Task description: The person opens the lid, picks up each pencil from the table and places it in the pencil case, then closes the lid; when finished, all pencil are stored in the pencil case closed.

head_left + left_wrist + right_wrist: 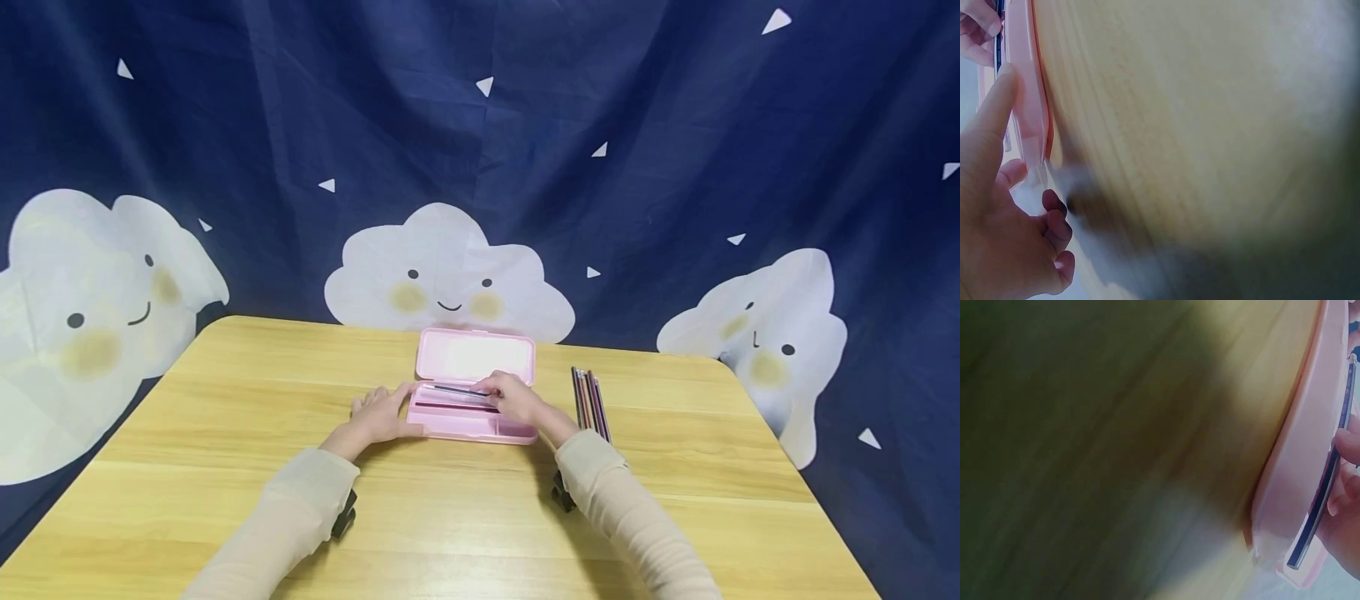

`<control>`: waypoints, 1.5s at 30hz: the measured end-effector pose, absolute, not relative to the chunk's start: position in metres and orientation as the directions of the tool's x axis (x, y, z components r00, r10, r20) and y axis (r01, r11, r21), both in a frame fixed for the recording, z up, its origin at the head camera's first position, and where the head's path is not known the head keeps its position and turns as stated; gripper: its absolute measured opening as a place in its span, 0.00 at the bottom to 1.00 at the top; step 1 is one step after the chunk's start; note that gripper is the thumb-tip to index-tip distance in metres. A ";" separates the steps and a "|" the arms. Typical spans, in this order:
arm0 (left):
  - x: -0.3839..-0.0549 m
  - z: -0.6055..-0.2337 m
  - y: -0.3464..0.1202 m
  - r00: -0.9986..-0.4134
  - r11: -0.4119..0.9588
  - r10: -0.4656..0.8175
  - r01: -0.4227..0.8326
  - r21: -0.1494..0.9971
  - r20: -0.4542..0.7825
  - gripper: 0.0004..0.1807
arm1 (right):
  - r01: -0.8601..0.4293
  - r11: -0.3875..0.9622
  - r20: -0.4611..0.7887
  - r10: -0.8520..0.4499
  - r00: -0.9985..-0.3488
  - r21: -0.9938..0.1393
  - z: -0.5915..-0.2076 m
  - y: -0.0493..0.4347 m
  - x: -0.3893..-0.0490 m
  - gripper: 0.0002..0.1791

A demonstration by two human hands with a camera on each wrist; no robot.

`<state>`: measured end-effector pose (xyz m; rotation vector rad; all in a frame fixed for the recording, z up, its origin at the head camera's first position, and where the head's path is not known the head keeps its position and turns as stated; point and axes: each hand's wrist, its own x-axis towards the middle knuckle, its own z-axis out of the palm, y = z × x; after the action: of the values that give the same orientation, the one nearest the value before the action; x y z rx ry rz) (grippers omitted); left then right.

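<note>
Head view: the pink pencil case (453, 425) lay open at the table's (450, 517) 12 o'clock, lid (457, 354) hinged away. At its 9 o'clock, the left hand (378, 415) gripped the end between widely spread thumb and forefinger. The right hand (512, 398) pinched a dark pencil (453, 389); loose pencils (587, 404) lay at 3 o'clock.

Left wrist view: the thumb lay along the case wall.

Right wrist view: the dark pencil's tip projected toward 7 o'clock.

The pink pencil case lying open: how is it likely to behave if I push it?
The case looks like thin molded plastic, so it is probably stiff and fairly light, apt to slide on the smooth-looking table. Its open lid could swing if nudged. The slim dark red pencil inside may roll or shift.
</note>
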<state>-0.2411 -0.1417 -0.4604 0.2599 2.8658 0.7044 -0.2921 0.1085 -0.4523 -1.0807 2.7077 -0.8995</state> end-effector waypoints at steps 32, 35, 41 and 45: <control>-0.240 -0.458 -0.142 -0.969 0.871 0.206 0.116 0.478 -0.140 0.47 | -0.578 0.633 0.066 -0.643 -0.763 -0.515 -0.459 0.094 -0.289 0.13; -0.240 -0.458 -0.142 -0.969 0.872 0.206 0.118 0.475 -0.137 0.47 | -0.567 0.625 0.057 -0.644 -0.763 -0.536 -0.458 0.097 -0.289 0.13; -0.240 -0.458 -0.142 -0.969 0.875 0.205 0.120 0.468 -0.135 0.47 | -0.534 0.626 0.036 -0.629 -0.776 -0.568 -0.457 0.100 -0.287 0.12; -0.240 -0.458 -0.142 -0.969 0.875 0.207 0.123 0.468 -0.133 0.47 | -0.500 0.628 0.031 -0.604 -0.796 -0.597 -0.456 0.102 -0.286 0.12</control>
<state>-0.2401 -0.1415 -0.4577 0.2547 2.8666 0.6976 -0.2857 0.1015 -0.4560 -0.9155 2.6762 -0.9029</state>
